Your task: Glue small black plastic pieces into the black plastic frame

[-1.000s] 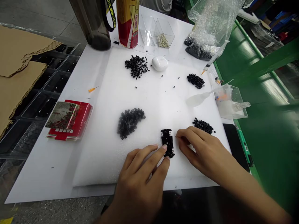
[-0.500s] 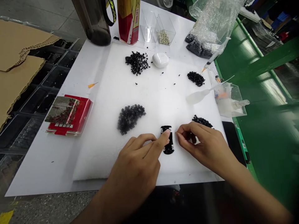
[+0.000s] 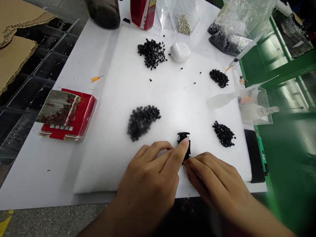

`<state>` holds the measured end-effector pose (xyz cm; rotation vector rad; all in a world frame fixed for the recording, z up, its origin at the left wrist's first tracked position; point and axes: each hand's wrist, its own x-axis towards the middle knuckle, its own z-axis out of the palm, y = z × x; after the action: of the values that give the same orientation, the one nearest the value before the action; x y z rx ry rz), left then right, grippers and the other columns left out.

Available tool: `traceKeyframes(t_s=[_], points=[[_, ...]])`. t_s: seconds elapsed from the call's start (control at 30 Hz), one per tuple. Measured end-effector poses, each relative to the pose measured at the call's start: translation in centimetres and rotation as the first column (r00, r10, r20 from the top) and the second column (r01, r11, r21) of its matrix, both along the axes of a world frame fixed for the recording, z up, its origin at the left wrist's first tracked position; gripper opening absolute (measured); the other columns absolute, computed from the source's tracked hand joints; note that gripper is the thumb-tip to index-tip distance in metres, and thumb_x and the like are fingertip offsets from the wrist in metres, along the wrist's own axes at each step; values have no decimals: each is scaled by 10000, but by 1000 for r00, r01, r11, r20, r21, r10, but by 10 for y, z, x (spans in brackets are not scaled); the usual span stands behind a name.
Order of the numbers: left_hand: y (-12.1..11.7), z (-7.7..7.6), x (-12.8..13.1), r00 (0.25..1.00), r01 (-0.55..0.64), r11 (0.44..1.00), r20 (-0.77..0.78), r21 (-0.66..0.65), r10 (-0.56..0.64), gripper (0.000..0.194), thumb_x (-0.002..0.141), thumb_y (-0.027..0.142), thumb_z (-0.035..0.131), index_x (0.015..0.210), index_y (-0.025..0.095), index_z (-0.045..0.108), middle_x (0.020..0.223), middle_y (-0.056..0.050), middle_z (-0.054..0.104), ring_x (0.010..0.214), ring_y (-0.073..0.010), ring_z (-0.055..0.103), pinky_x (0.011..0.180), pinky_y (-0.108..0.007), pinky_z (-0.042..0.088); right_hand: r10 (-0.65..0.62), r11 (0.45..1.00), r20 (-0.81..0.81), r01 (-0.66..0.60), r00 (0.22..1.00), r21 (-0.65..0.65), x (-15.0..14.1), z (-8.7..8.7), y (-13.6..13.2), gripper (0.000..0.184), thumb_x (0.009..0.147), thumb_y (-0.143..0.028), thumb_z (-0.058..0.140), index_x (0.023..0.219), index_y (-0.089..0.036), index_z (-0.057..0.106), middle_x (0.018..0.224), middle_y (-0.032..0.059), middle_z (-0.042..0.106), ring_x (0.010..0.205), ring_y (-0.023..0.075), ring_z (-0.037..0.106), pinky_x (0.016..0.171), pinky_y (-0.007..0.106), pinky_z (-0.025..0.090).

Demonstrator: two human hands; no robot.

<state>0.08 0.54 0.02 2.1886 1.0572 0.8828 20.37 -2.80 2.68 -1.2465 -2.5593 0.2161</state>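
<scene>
Near the lower edge of white foam sheet [image 3: 172, 102], at centre: slim black part [image 3: 182, 136], lying lengthwise away from the wearer, largely covered by fingers. Above it, left grip [image 3: 151, 176], loosely curled, index fingertip [image 3: 185, 141] laid on the upper half of the part; thumb hidden, so cannot tell whether pinching. At the near end of the part, right grip [image 3: 218, 179], narrowed to a pinch, thumb and index finger together; cannot tell whether holding any small piece. On the sheet, left of the part, pile of black square pieces [image 3: 142, 121]; to the right, pile of small black chips [image 3: 224, 134]. Farther back, loose heap of tiny black pieces [image 3: 151, 52] near white rounded case [image 3: 180, 52]; toward the far right, compact black heap [image 3: 219, 78], close to orange-tipped syringe [image 3: 243, 53]. Along the right edge, translucent dropper [image 3: 223, 99], stem toward clear bin [image 3: 268, 117]; nearer the wearer, dark flat slab [image 3: 253, 156] beside green marker [image 3: 261, 153]. On tabletop [image 3: 29, 174], left of the sheet, red box [image 3: 86, 113] with picture card [image 3: 60, 107] on top, and behind it orange needle tip [image 3: 95, 79]. At the rear, clear tray [image 3: 195, 25] with pale small pieces [image 3: 184, 25].
</scene>
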Motion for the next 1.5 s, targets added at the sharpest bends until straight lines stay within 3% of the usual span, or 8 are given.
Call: traceKeyframes(t_s=[0.47, 0.63, 0.93, 1.0, 1.13, 1.23, 1.37, 1.5], points=[[-3, 1, -1, 1000, 1, 1000, -18, 10, -1, 437, 1018, 58, 450, 1449, 101, 514, 1095, 34, 749, 1145, -175, 578, 902, -353, 456, 65, 998, 92, -63, 994, -30, -3, 12, 5, 249, 960, 7, 538, 1199, 19, 607, 876, 106, 608, 770, 201, 530, 623, 349, 466], [-2, 0, 0, 1000, -2, 1000, -31, 29, 3, 444, 1020, 68, 458, 1461, 102, 502, 1137, 24, 743, 1167, -176, 573, 905, -348, 457, 91, 988, 191, -112, 977, 102, -4, 16, -7, 368, 986, -7, 340, 1239, 51, 602, 1024, 191, 672, 951, 290, 621, 781, 402, 549], [-1, 3, -3, 1000, 11, 999, -16, 32, -11, 393, 1005, 35, 477, 1386, 81, 562, 1041, 4, 748, 1107, -183, 579, 899, -343, 492, -242, 963, -250, 263, 938, 56, -10, -1, -22, 309, 935, 1, 634, 1210, -130, 680, 946, 68, 719, 827, 176, 665, 691, 303, 579], [2, 7, -3, 997, 56, 998, -47, 26, -55, 400, 990, 10, 466, 1370, 80, 568, 972, -5, 738, 1084, -202, 577, 852, -346, 515, -422, 882, -338, 467, 841, 62, -4, 5, -15, 207, 972, -82, 629, 1124, -185, 725, 912, 49, 726, 772, 170, 670, 652, 310, 553], [19, 16, -3, 952, 226, 966, -239, 125, -192, 498, 929, -55, 406, 1373, 113, 555, 1247, -45, 704, 1177, -276, 554, 870, -419, 543, -731, 459, -527, 884, 433, 90, 23, 15, 33, 227, 958, -324, 704, 1111, -165, 759, 965, 100, 735, 835, 226, 699, 751, 380, 555], [36, 20, -1, 883, 368, 921, -361, 132, -301, 619, 879, -63, 413, 1449, 168, 483, 1514, -16, 549, 1435, -292, 402, 1126, -530, 436, -730, 585, -467, 809, 499, -51, 42, 7, 84, 640, 844, -378, 824, 1394, -149, 593, 1287, 156, 673, 1174, 313, 660, 983, 463, 544], [42, 23, -4, 865, 399, 909, -376, 116, -332, 517, 918, -1, 474, 1412, 142, 513, 1388, -38, 639, 1484, -234, 384, 1262, -496, 324, -633, 725, -516, 676, 577, -132, 46, -5, 109, 339, 896, -273, 759, 1219, -207, 682, 1185, 79, 723, 1153, 274, 668, 1074, 501, 492], [23, 19, -10, 938, 231, 944, -312, 235, -152, 384, 979, 75, 565, 1363, 79, 581, 1274, -103, 691, 1269, -264, 596, 1131, -478, 496, -644, 670, -685, 684, 341, -289, 36, -1, 68, 371, 994, -435, 650, 1296, -222, 683, 876, 50, 707, 700, 179, 672, 681, 365, 583]])
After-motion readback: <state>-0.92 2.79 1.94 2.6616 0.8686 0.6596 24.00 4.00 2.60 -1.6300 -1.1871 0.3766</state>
